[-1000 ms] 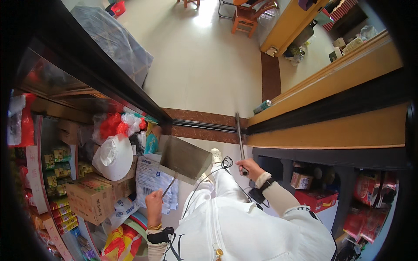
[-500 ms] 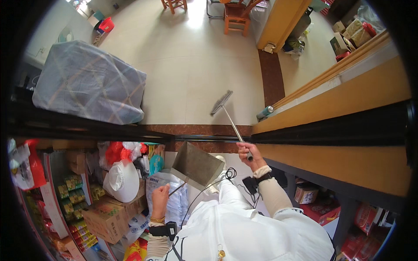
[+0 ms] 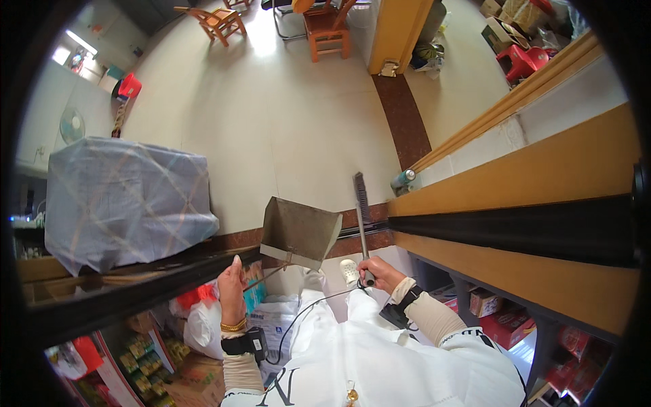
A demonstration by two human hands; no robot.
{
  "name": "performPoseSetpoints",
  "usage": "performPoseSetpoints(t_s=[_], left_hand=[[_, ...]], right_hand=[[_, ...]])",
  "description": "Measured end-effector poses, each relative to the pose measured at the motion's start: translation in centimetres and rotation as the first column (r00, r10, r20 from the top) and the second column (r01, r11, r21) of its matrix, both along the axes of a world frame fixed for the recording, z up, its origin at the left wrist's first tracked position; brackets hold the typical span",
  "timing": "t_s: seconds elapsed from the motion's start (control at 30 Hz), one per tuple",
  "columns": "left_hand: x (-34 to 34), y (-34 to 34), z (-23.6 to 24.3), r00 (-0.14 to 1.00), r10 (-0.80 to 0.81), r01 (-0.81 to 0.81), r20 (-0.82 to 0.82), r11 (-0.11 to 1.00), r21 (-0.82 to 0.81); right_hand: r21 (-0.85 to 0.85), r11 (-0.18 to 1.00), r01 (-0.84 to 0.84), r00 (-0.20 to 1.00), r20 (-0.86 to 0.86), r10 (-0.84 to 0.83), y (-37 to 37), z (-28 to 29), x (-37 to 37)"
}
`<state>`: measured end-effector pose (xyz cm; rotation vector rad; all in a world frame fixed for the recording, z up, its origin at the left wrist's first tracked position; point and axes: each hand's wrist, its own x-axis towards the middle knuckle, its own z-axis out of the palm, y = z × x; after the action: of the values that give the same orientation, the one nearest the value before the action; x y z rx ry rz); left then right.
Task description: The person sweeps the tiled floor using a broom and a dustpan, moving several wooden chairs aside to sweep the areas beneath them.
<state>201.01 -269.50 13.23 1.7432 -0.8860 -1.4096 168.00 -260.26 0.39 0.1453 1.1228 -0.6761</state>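
Pale tiled floor spreads well beyond both hands, with a large bundle wrapped in grey plastic sheeting on a dark ledge out to the left of the left hand and a long wooden counter running off to the right of the right hand. Just above the left hand hangs a metal dustpan, its thin handle gripped in that closed fist, mouth tilted towards the floor. Right beside it, the right hand is clenched round the shaft of a broom whose dark brush head stands up past the dustpan's right edge, apparently clear of it.
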Motion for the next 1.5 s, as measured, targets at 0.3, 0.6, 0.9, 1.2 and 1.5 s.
performPoseSetpoints(t_s=[0.3,0.6,0.9,1.2,1.5], left_hand=[[1.3,-13.8,-1.0,0.975,-0.038,0.03,-0.218,0.999,-0.044],[2.6,-23.8,-1.0,0.981,-0.056,0.041,-0.183,0.996,-0.081],[1.4,-36.0,-0.8,0.996,0.025,-0.028,-0.08,0.999,-0.038],[2.7,-46.7,-4.8,0.989,0.102,-0.094,-0.112,0.993,0.075],[4.2,-60.4,-10.1,0.996,0.027,0.002,-0.091,0.953,0.303]], right_hand=[[0.028,0.907,0.42,0.843,0.357,-0.401,-6.2,3.8,-2.4],[-0.223,0.916,0.334,0.872,-0.297,-0.39,-12.9,4.8,-5.7],[-0.293,0.908,0.298,0.604,-0.679,-0.417,-27.9,-7.0,-18.8],[-0.045,0.919,0.391,0.688,-0.65,-0.324,-34.3,-9.4,-20.7],[-0.095,0.991,0.097,0.793,-0.594,-0.135,-39.1,0.9,-15.5]])
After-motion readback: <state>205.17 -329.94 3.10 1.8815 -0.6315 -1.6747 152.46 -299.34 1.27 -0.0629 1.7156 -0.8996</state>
